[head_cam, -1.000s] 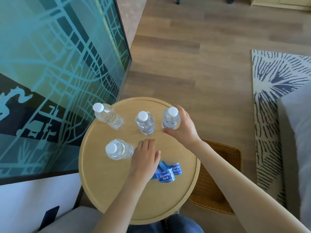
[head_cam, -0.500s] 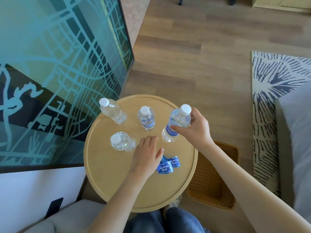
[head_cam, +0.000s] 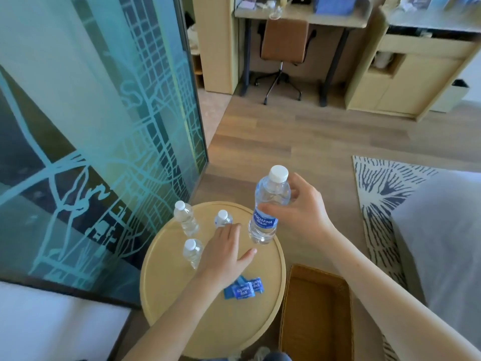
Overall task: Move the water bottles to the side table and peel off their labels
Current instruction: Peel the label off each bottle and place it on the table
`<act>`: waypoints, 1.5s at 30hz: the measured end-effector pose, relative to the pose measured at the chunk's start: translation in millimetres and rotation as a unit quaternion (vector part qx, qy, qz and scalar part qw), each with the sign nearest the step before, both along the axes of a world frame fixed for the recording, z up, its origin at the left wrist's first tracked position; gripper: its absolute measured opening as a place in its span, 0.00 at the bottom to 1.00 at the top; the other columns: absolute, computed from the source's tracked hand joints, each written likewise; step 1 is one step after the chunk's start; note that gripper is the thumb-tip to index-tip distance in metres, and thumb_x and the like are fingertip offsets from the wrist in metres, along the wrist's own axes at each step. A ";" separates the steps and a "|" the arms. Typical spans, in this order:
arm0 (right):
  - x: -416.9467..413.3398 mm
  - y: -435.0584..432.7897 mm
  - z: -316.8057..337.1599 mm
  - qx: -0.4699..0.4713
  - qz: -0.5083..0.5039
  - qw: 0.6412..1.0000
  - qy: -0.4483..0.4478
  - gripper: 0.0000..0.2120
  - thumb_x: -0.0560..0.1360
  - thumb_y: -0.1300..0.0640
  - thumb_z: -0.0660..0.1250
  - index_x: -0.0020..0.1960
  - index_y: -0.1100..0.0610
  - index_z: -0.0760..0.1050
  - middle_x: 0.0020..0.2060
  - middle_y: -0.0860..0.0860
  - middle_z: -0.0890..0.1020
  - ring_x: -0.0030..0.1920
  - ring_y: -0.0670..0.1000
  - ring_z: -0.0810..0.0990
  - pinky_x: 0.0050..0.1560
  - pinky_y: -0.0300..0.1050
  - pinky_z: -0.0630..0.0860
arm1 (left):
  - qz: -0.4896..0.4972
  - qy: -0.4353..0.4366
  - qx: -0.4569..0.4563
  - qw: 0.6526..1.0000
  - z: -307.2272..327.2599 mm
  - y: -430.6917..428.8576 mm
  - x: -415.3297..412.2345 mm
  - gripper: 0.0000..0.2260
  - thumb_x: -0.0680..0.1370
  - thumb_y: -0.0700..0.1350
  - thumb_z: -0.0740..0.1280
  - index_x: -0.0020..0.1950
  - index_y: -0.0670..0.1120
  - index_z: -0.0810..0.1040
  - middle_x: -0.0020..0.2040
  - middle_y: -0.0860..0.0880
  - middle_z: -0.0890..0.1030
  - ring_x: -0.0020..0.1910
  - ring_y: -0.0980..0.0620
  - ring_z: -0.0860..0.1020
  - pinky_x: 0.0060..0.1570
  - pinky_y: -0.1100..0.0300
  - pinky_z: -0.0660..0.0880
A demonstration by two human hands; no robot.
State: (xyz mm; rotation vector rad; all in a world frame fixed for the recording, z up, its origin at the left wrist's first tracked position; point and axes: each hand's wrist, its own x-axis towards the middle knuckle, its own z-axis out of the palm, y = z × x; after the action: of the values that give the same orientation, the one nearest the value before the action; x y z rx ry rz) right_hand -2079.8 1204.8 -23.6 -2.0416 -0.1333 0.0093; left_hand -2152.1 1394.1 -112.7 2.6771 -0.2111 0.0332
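My right hand grips a clear water bottle with a white cap and a blue label, held above the round wooden side table. My left hand hovers flat over the table, fingers straight, holding nothing. Three bare bottles stand on the table: one at the back left, one behind my left fingertips, partly hidden, and one at the left. Peeled blue labels lie near my left wrist.
A wicker basket sits on the floor right of the table. A patterned glass panel stands at the left, a grey bed and a rug at the right. A desk and chair are at the back.
My right hand lifted the labelled bottle off the table and raised it. My left hand stayed flat over the table. The camera tilted up, showing more of the room.
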 end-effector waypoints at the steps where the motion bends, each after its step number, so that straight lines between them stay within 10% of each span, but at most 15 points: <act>1: -1.4 0.5 12.0 -0.002 0.004 1.000 -0.007 0.22 0.57 0.43 0.79 0.48 0.46 0.76 0.43 0.44 0.83 0.43 0.45 0.81 0.39 0.41 0.79 | 0.000 -0.008 -0.010 1.000 9.2 -1.5 -1.3 0.33 0.76 0.66 0.56 0.71 0.44 0.68 0.64 0.48 0.75 0.62 0.48 0.73 0.56 0.57 0.74; 7: -11.3 2.1 72.6 0.030 0.038 0.998 -0.047 0.19 0.62 0.47 0.81 0.50 0.42 0.79 0.44 0.39 0.85 0.43 0.40 0.84 0.38 0.33 0.77 | 0.018 -0.040 -0.123 0.991 46.9 -6.9 -5.1 0.37 0.70 0.71 0.61 0.72 0.49 0.65 0.63 0.53 0.75 0.64 0.54 0.72 0.58 0.56 0.75; 15: -19.1 9.3 116.0 0.062 0.051 0.995 -0.065 0.16 0.65 0.45 0.79 0.51 0.45 0.82 0.46 0.45 0.87 0.49 0.48 0.86 0.53 0.57 0.83 | 0.037 -0.065 -0.251 0.965 88.4 -20.3 -11.0 0.24 0.67 0.63 0.73 0.58 0.55 0.72 0.49 0.58 0.81 0.50 0.61 0.80 0.49 0.58 0.78; 26: -14.3 -1.4 118.0 0.096 0.027 0.994 -0.040 0.13 0.70 0.47 0.78 0.52 0.47 0.81 0.44 0.41 0.87 0.44 0.39 0.85 0.38 0.31 0.77 | 0.059 -0.062 -0.282 0.956 104.6 -26.2 -9.8 0.17 0.64 0.60 0.75 0.48 0.57 0.77 0.41 0.60 0.83 0.43 0.64 0.80 0.41 0.70 0.72; 33: -8.8 -9.4 121.8 0.135 0.037 0.989 -0.043 0.12 0.71 0.52 0.78 0.53 0.51 0.82 0.44 0.44 0.88 0.44 0.42 0.86 0.38 0.31 0.78 | 0.049 -0.062 -0.282 0.956 113.6 -30.0 -5.2 0.17 0.63 0.61 0.75 0.47 0.58 0.75 0.41 0.59 0.83 0.42 0.63 0.80 0.42 0.65 0.76; 39: -5.6 -20.7 136.4 0.159 0.082 0.981 -0.072 0.14 0.66 0.50 0.79 0.50 0.46 0.84 0.46 0.48 0.88 0.48 0.47 0.87 0.45 0.38 0.82 | 0.008 0.013 -0.350 0.936 130.8 -24.2 2.0 0.23 0.63 0.60 0.77 0.53 0.60 0.73 0.48 0.62 0.83 0.47 0.65 0.80 0.43 0.70 0.71; 45: 6.5 -38.4 155.0 0.171 0.164 0.968 -0.077 0.18 0.67 0.48 0.76 0.56 0.48 0.83 0.52 0.52 0.87 0.55 0.53 0.85 0.55 0.51 0.81 | -0.056 0.113 -0.403 0.907 148.6 -2.8 16.1 0.45 0.60 0.62 0.78 0.74 0.53 0.67 0.65 0.59 0.78 0.64 0.64 0.76 0.68 0.60 0.71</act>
State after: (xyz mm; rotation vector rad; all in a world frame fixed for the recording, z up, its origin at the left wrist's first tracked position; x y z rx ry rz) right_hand -2073.3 1166.3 131.4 -1.6541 -0.5343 0.0325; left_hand -2136.0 1391.3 36.0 1.8188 -0.2165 -0.1856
